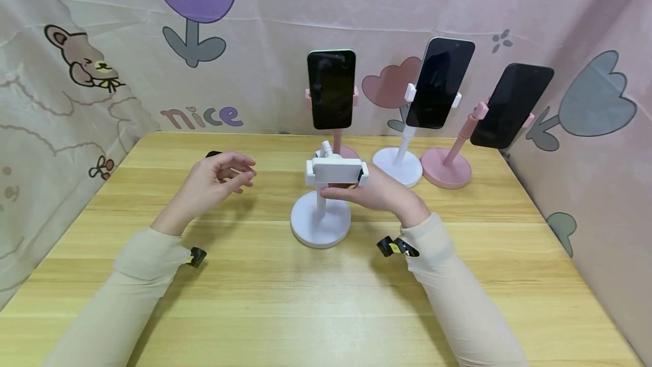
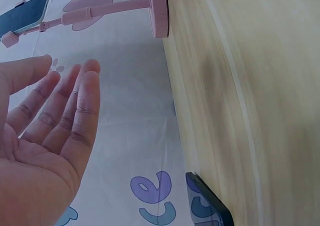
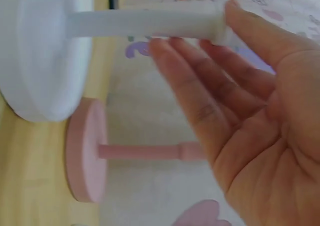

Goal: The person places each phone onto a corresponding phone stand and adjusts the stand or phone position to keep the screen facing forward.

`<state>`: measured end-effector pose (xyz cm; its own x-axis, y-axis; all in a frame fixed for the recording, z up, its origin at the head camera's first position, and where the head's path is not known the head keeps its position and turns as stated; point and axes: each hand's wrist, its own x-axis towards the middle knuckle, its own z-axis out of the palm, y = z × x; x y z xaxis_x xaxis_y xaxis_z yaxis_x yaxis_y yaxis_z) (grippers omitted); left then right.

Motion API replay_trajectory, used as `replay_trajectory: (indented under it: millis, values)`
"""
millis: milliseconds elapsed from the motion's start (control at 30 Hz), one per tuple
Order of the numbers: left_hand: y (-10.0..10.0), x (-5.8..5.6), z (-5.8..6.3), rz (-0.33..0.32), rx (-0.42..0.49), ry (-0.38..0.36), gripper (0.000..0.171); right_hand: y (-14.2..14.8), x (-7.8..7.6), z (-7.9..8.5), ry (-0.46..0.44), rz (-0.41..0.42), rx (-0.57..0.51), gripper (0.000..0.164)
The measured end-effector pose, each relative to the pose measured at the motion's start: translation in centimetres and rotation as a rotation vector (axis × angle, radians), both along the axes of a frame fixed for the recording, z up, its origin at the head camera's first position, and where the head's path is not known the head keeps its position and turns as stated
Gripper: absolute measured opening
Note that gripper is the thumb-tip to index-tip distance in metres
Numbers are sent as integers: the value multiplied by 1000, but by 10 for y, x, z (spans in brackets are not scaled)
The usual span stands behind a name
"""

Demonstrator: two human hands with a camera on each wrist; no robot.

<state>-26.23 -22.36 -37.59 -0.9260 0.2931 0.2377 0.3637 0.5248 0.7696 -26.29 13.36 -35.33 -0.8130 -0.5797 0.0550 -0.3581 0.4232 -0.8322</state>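
A white phone stand [image 1: 321,222] with a round base and an unfilled clamp [image 1: 337,171] is at the middle of the table. My right hand [image 1: 379,188] holds its post, thumb across the near side and fingers behind, just below the clamp. In the right wrist view the thumb overlaps the collar of the post [image 3: 140,23]. My left hand [image 1: 211,183] is held over the table to the left, holding nothing, fingers loosely bent and thumb apart. Beyond it a dark phone [image 2: 212,203] lies on the table, mostly hidden by the hand in the head view.
Along the back right stand a pink stand with an upright phone [image 1: 331,89], a white stand with a tilted phone [image 1: 440,84] and a pink stand with a tilted phone [image 1: 511,106]. A patterned cloth [image 1: 285,44] hangs behind the wooden table [image 1: 305,310].
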Motion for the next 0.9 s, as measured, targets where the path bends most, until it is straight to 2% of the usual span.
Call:
replay_trajectory:
  millis: [100, 233, 300, 400, 500, 633, 800, 900]
  values:
    - [-4, 0, 0, 33, -2, 22, 23, 4, 3, 6, -57, 57, 42, 54]
    - [-15, 0, 0, 94, -19, 46, 24, 2, 8, 11, -209, 123, 126, 19]
    - [-22, 0, -2, 115, -48, 62, 26, 0, 11, 11, -274, 128, 191, 16]
    - [-34, -3, -4, 152, -101, 79, 28, -7, 16, 10, -301, 172, 275, 19]
    - [-45, -5, -5, 193, -145, 76, 30, -15, 21, 10, -273, 234, 311, 22]
    - [-58, -7, -5, 240, -182, 46, 30, -26, 28, 10, -168, 297, 358, 26]
    - [-71, -9, -6, 260, -254, 46, 30, -41, 34, 5, -30, 359, 361, 32]
    - [-78, -11, -9, 270, -304, 36, 33, -53, 38, 2, -1, 379, 369, 38]
